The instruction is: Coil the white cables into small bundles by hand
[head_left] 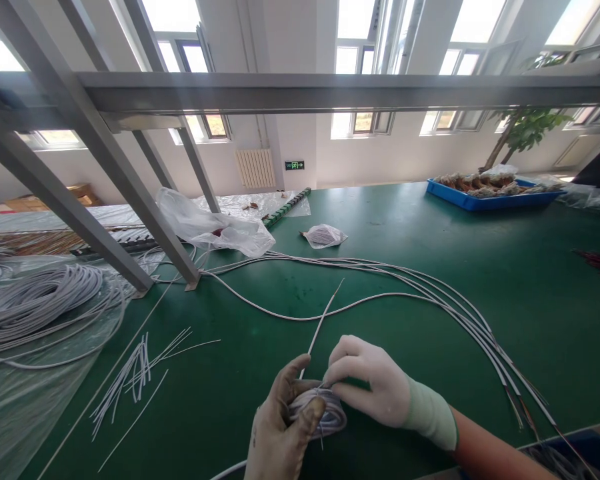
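Observation:
My left hand [285,420], in a stained pale glove, is wrapped round a small coil of white cable [333,417], thumb across its front. One cable end [325,317] sticks up from the coil, its tip stripped. My right hand [373,380], in a white glove with a green cuff, pinches at the coil's top edge, where a thin tie seems to pass round the bundle. A short thin end pokes out below the coil. The fingertips partly hide the tie. To the left, several loose thin white strips [140,373] lie on the green table [220,407].
Long white cables [380,267] curve across the table to the right. Large cable coils [45,300] lie on plastic sheeting at left. Grey frame posts [115,160] stand there. A plastic-wrapped bundle [324,235] sits ahead, and a blue tray [473,200] at far right.

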Action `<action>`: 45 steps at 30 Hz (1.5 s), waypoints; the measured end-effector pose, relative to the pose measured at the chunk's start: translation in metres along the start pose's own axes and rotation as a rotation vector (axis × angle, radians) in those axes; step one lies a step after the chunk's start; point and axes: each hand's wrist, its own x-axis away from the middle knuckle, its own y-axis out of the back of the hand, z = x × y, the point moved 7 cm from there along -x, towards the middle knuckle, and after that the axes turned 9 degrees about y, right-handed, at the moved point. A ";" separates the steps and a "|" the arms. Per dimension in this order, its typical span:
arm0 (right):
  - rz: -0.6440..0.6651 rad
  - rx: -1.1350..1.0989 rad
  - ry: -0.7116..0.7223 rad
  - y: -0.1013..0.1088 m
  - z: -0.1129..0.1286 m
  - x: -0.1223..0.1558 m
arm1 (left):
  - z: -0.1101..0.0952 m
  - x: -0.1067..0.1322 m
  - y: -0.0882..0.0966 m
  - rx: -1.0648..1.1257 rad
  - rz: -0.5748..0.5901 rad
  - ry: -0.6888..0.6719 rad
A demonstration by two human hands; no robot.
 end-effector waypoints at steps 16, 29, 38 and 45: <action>0.091 0.607 0.360 -0.015 0.037 -0.002 | -0.001 0.002 -0.003 -0.084 0.043 -0.005; -0.064 0.088 0.077 -0.003 0.024 -0.001 | -0.010 0.009 -0.006 -0.121 0.106 -0.020; 0.228 0.421 0.321 -0.008 0.034 -0.008 | -0.009 0.006 -0.005 -0.204 0.149 -0.025; 0.458 0.620 0.427 -0.017 0.036 -0.008 | -0.015 0.010 -0.011 -0.290 0.287 -0.014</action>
